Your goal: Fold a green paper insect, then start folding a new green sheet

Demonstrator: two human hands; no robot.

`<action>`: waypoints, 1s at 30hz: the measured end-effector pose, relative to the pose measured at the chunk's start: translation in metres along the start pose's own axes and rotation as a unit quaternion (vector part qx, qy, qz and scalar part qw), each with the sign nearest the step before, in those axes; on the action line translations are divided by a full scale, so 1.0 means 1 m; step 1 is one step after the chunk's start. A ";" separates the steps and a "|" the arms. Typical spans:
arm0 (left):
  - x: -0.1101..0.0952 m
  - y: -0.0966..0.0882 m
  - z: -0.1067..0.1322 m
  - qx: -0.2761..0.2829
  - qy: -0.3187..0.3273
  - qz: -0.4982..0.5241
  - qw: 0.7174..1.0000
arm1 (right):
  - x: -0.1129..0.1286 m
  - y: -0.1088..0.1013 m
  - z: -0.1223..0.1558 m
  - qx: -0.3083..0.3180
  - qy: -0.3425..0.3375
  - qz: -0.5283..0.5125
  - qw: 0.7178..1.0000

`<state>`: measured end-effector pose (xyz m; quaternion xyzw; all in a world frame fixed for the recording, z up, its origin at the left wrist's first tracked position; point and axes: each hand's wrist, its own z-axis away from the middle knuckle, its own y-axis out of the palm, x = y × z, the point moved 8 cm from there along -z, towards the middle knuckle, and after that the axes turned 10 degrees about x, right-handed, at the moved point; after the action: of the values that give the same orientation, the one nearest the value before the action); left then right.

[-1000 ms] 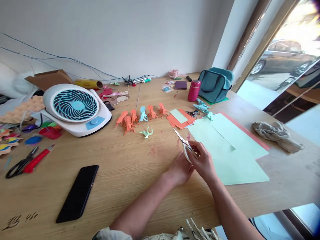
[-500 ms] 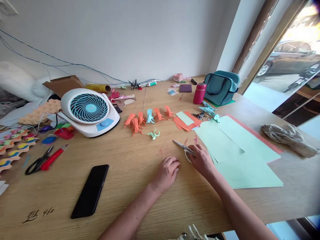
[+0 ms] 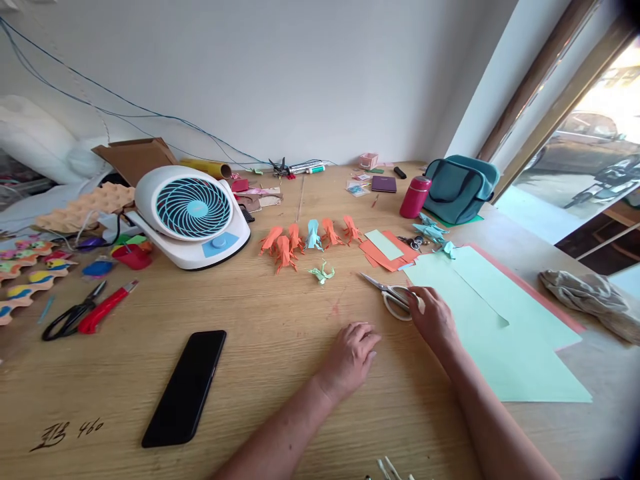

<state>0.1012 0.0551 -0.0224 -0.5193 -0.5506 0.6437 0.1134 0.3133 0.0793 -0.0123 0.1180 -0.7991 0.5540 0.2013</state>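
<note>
A pair of scissors (image 3: pixel 385 289) with pale handles lies on the wooden table, its points toward the upper left. My right hand (image 3: pixel 434 319) is at the handle end, fingers bent over the outer loop. Palm down on the tabletop, my left hand (image 3: pixel 353 353) rests with loosely curved fingers and holds nothing. Beyond it stands a small light-green folded paper figure (image 3: pixel 323 272). Behind that are several orange paper figures (image 3: pixel 283 253) and a blue one (image 3: pixel 313 235). Large pale-green paper sheets (image 3: pixel 520 360) spread out right of my right hand.
Orange paper pieces (image 3: pixel 395 250), keys (image 3: pixel 414 243) and a pink bottle (image 3: pixel 415 197) lie or stand farther back, near a teal bag (image 3: pixel 457 190). On the left are a white fan (image 3: pixel 193 213), black phone (image 3: pixel 185 390), red cutter (image 3: pixel 107 309) and black scissors (image 3: pixel 73 313).
My right hand has slid right, toward the end of the scissors' handles, so both loops show more. My left hand stays on the table. The camera view has shifted slightly.
</note>
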 end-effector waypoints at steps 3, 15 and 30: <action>0.002 -0.005 0.000 -0.026 -0.003 0.049 0.998 | -0.022 -0.015 0.006 -0.039 0.047 -0.007 0.998; 0.098 -0.076 0.023 -0.305 -0.221 0.112 0.919 | -0.035 -0.035 0.007 -0.080 0.074 -0.072 0.991; 0.132 -0.088 -0.009 -0.272 -0.247 0.036 0.929 | -0.019 -0.050 0.010 -0.069 0.085 -0.064 0.992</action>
<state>0.0136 0.1877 -0.0206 -0.3741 -0.6960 0.5810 -0.1951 0.3492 0.0511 0.0178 0.1074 -0.8064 0.4913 0.3111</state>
